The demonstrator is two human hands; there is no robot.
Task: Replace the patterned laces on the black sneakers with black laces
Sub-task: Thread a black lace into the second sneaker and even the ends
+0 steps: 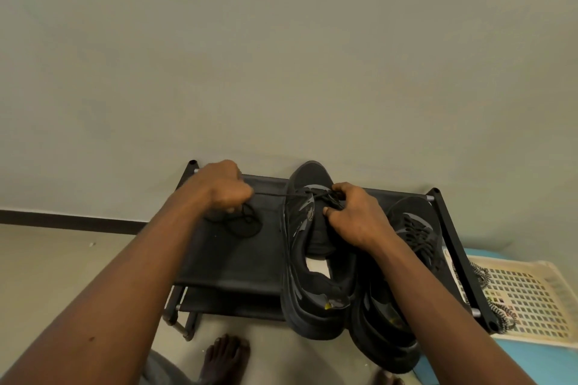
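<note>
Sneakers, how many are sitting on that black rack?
2. The middle sneaker lies on the rack under the right hand; the other sneaker sits beside it at the rack's right end. No more show.

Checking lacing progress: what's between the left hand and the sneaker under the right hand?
Head view: a taut thin black lace, from left hand to black sneaker, over the black fabric shelf.

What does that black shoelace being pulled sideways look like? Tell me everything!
The black lace is a thin, dark cord, cloth by its look. One stretch runs taut from the left hand, which grips it, to the front eyelets of the sneaker. Its slack lies in loose loops on the rack's fabric shelf beneath that hand. The right hand holds the sneaker where the lace is threaded.
</note>
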